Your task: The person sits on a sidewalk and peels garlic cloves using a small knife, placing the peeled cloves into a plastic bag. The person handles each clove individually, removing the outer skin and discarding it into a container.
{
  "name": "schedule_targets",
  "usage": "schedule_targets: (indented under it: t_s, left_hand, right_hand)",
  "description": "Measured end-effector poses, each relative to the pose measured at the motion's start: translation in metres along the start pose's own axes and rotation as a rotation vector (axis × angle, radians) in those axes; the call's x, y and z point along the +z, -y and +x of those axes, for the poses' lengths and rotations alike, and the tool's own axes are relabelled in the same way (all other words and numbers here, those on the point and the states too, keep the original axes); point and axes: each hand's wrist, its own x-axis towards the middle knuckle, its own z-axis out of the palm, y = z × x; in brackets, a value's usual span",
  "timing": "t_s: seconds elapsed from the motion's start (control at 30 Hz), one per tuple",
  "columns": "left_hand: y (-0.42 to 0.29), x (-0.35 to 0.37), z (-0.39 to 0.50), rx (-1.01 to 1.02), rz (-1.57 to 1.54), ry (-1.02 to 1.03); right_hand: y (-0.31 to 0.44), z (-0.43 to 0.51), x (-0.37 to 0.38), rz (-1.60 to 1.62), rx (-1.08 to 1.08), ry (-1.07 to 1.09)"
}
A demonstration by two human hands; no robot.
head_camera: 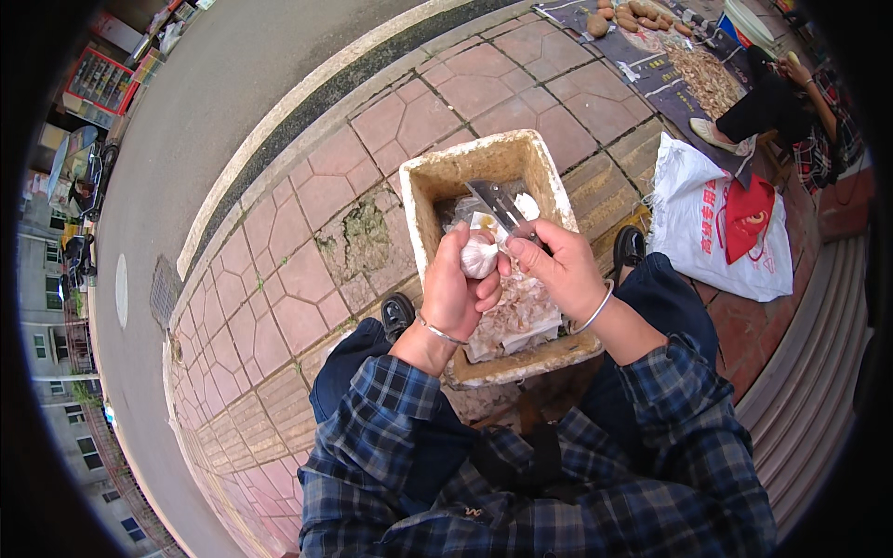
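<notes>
My left hand is closed around a whole garlic bulb, its stem end pointing right. In my right hand is a knife with a dark, wide blade; the blade slants up and to the left, past the bulb. My right thumb lies close to the bulb's stem. Both hands are above a worn foam box between my knees. Papery garlic skins and scraps of white paper or plastic lie inside it. My fingers hide part of the knife's handle.
To the right lies a white woven sack with a red bag on it. Beyond, another person sits beside a dark cloth bearing potatoes and a pile of skins or peelings. A kerb and road run along the left; ridged steps are at lower right.
</notes>
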Motion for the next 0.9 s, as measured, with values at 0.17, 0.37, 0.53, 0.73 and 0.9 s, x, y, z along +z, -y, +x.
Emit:
schedule_targets:
  t_s: [0.17,0.37,0.53,0.73,0.9]
  left_hand:
    - [-0.003,0.005,-0.002,0.019,-0.036,0.002]
    - [0.001,0.001,-0.001,0.009,-0.007,-0.046]
    - [0.001,0.005,-0.002,0.008,0.041,-0.074]
    - [0.002,0.017,-0.009,0.059,0.116,-0.105]
    - [0.006,0.017,-0.009,0.112,0.133,-0.152]
  right_hand:
    - [0.005,-0.001,0.005,-0.091,-0.147,-0.018]
    - [0.019,-0.003,0.006,-0.26,-0.197,-0.036]
    - [0.022,-0.004,0.007,-0.335,-0.23,-0.085]
    - [0.023,-0.004,0.01,-0.466,-0.365,-0.17]
    - [0.022,-0.005,0.013,-0.419,-0.356,-0.201]
